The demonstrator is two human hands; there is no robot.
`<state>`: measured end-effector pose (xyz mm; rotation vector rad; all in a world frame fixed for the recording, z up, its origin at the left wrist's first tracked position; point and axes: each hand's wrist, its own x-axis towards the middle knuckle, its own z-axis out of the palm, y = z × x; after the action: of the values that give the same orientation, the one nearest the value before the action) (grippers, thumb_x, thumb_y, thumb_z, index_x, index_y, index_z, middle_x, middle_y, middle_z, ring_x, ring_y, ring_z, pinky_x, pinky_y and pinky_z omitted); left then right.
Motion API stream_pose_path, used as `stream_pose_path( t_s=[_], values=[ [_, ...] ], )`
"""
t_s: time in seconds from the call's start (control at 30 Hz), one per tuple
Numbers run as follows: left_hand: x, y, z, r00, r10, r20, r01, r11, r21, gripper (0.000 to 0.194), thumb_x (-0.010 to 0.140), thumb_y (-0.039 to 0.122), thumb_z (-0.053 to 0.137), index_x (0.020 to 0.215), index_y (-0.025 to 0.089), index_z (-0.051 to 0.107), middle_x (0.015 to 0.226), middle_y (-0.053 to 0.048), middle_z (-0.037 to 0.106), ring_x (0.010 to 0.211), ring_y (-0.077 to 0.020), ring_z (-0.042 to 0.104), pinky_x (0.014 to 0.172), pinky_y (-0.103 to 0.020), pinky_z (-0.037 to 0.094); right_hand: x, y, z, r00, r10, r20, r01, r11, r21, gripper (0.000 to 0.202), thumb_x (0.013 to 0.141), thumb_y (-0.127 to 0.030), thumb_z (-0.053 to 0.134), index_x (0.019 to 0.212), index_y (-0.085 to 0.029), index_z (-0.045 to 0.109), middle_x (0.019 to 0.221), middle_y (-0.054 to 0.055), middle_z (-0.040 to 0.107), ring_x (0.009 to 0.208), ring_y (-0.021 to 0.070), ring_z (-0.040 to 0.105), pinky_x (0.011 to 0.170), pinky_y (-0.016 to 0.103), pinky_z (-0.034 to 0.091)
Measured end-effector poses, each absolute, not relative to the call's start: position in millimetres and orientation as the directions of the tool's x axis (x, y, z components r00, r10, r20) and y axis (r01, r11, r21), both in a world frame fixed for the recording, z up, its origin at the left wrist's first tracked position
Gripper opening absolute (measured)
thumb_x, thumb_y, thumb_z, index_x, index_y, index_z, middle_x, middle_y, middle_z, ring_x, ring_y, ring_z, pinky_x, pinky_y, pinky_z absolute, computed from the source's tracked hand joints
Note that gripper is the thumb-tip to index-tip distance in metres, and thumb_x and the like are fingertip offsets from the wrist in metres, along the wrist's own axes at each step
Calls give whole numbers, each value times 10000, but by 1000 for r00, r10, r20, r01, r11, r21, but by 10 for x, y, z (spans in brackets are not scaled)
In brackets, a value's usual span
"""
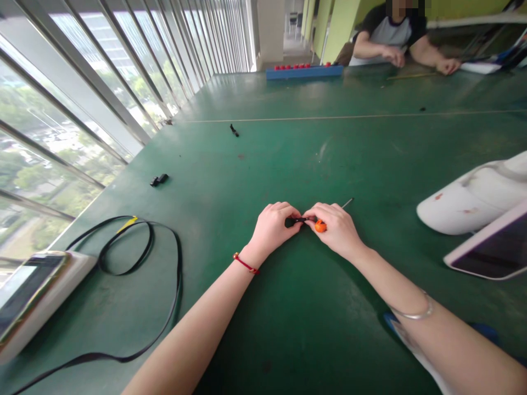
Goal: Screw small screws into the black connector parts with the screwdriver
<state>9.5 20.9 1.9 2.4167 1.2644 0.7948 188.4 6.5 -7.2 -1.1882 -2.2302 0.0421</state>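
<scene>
Head view: both hands meet over the middle of the green table (247, 175), well in from its window-side edge.
Left hand (275, 226): fingertips pinched on small black part (290, 222).
Right hand (335, 229): fingers closed on orange-ended tool (320, 225), thumb side at the black part's other end; thin metal shaft (348, 202) pokes out beyond the knuckles.
Left side: black cable (180, 263) loops between left forearm and table edge; phone (33, 280) nearby.
Right side: white rounded object (473, 197), well apart from right hand.
Ahead: green surface, two black pieces (159, 180) toward the window side.
Far edge: blue strip (304, 73), seated person (387, 41).
</scene>
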Motion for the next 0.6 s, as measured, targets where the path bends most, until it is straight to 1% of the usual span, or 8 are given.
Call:
stream_pose_path(
  t_s=[0.3,0.6],
  values=[
    [89,227,-14,478,808,343,637,-588,498,32,772,184,605,786,182,635,840,-14,667,812,-166,590,762,-307,438,1905,62,-55,-452,744,492,740,621,-258,93,869,-200,527,855,-191,618,793,28,661,728,167,578,668,301,356],
    [87,232,-12,482,805,345,620,-592,516,24,762,166,608,773,178,626,825,-13,656,803,-163,582,756,-299,449,1900,52,-68,-469,719,513,728,644,-235,105,874,-174,501,881,-183,605,816,35,651,717,160,563,663,294,367]
  ],
)
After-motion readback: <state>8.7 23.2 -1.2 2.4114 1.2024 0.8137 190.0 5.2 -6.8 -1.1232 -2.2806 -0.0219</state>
